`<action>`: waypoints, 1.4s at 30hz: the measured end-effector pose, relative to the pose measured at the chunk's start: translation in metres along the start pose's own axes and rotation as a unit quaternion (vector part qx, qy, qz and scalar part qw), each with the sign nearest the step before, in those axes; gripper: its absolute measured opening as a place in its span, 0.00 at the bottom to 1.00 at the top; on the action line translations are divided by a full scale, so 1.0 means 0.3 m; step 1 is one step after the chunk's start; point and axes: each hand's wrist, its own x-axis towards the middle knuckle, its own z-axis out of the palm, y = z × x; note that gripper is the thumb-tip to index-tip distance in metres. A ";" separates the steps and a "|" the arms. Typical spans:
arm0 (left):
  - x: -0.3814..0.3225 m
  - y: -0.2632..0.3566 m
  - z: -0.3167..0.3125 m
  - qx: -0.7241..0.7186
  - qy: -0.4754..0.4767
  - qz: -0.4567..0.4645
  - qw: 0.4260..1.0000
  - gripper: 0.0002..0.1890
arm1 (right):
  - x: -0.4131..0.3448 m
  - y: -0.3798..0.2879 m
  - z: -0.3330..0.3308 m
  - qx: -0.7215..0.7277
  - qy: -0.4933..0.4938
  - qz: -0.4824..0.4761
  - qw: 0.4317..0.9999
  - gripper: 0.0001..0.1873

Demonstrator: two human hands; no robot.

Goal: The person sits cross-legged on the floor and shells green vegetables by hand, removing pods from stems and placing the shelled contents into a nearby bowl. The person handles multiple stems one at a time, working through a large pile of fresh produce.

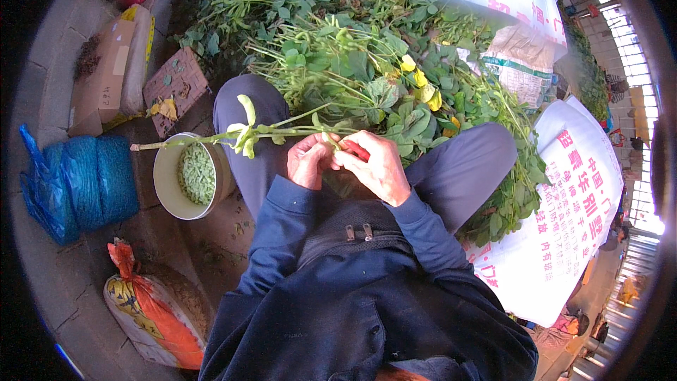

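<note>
My left hand (308, 161) and my right hand (374, 165) meet over my lap, fingertips pinched around a small green soybean pod (332, 142). Within my right hand lies a red object (357, 150), perhaps a tool handle; the rest of it is hidden by the fingers. A cut soybean stalk (211, 139) runs leftward just above both hands, bearing plump pods (245, 135). Its thick brown end reaches over the rim of a cream bucket (161, 190). Inside that bucket is a layer of pale green beans or pods (197, 174).
A heap of leafy soybean plants (328, 63) spreads before my knees. White printed sacks (571, 211) lie at right. On the left are a blue plastic-wrapped bundle (87, 185), a cardboard box (100, 79), a woven brown panel (177, 84) and an orange-and-white bag (153, 317).
</note>
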 end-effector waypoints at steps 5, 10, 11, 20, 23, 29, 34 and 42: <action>-0.013 0.011 0.006 0.027 -0.001 -0.012 1.000 0.16 | -0.005 0.015 0.003 -0.051 0.004 -0.045 0.998 0.11; -0.042 0.034 0.028 0.060 -0.005 -0.031 0.998 0.17 | -0.008 -0.004 -0.019 -0.098 -0.034 -0.083 0.991 0.11; -0.045 0.032 0.026 0.065 -0.003 -0.035 0.997 0.17 | -0.009 -0.001 -0.020 -0.100 -0.040 -0.095 0.990 0.11; -0.060 -0.030 -0.039 -0.002 -0.006 -0.092 0.996 0.16 | -0.022 0.025 -0.014 -0.124 -0.096 -0.112 0.981 0.09; -0.059 -0.050 -0.054 -0.011 0.011 -0.122 0.992 0.15 | -0.034 0.025 0.009 -0.116 -0.092 -0.103 0.984 0.10; -0.066 -0.052 -0.060 0.024 0.043 -0.166 0.985 0.12 | -0.077 0.023 0.067 -0.151 -0.031 -0.089 0.984 0.10; -0.063 -0.049 -0.041 -0.009 0.024 -0.131 0.991 0.18 | -0.069 0.022 0.072 -0.102 0.011 -0.077 0.992 0.09; -0.084 0.012 -0.006 -0.062 -0.036 -0.073 0.995 0.15 | 0.001 -0.014 -0.024 0.017 -0.085 0.004 0.996 0.12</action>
